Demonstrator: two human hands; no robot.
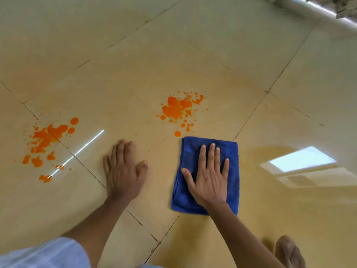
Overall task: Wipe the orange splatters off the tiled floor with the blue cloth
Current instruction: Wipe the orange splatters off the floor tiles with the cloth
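Observation:
A folded blue cloth point(232, 171) lies flat on the beige tiled floor point(135, 64). My right hand point(209, 176) presses on it with fingers straight and spread. My left hand point(123, 171) rests flat on the bare tile to the left of the cloth. One orange splatter point(176, 108) sits just beyond the cloth's far edge, its nearest drops almost touching the cloth. A second orange splatter point(45, 141) spreads across a grout line at the left, beyond my left hand.
A bare foot point(289, 252) shows at the bottom right and a pale sleeve or garment point(44, 254) at the bottom left. A wall base with a bright strip point(318, 10) runs along the top right. A window reflection point(301, 159) glares on the floor at right.

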